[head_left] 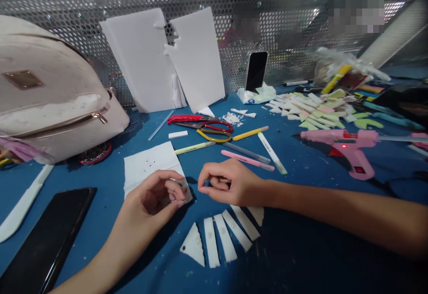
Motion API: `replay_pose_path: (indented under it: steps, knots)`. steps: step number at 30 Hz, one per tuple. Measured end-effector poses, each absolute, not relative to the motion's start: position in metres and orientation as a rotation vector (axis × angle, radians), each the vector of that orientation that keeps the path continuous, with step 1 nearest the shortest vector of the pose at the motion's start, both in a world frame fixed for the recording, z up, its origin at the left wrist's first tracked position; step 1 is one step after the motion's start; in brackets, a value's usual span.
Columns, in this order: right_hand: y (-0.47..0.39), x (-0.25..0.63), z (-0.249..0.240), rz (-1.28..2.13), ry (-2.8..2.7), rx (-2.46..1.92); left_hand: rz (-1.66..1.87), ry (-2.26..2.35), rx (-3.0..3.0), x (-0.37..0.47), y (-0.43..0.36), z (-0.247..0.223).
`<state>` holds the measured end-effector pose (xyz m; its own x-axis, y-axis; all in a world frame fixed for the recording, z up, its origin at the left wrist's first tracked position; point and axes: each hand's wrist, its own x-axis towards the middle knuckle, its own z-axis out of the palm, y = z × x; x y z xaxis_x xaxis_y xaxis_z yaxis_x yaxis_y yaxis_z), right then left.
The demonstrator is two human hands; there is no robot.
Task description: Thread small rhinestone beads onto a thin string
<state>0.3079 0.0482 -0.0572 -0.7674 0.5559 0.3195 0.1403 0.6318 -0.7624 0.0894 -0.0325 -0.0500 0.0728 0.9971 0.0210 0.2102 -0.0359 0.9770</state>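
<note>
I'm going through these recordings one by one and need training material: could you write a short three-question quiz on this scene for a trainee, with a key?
1. Which of these is nearest the right hand?
A) the backpack
B) the glue gun
C) the pink pen

2. True or false: the triangular white piece with a small dark hole lies at the left end of the row of white strips.

3. Fill in: one phone stands upright near the perforated panel; the large dark phone at the far left lies ____ on the blue table.

Key: 1. C; 2. True; 3. flat
</note>
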Motion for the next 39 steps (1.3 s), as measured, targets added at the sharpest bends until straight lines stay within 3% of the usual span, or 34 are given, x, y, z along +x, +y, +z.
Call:
replay_pose_path:
  steps: [10,23,39]
  knots:
    - [0.047,0.307,-0.059,0.742,-2.434,-0.357,1.005,1.239,1.389,0.089,-0.034,-0.051]
    - [0.046,0.306,-0.059,0.756,-2.408,-0.337,1.150,1.338,1.465,0.101,-0.052,-0.049]
    - [0.048,0.305,-0.061,0.843,-2.332,-0.453,1.193,0.914,2.247,0.095,-0.034,-0.042]
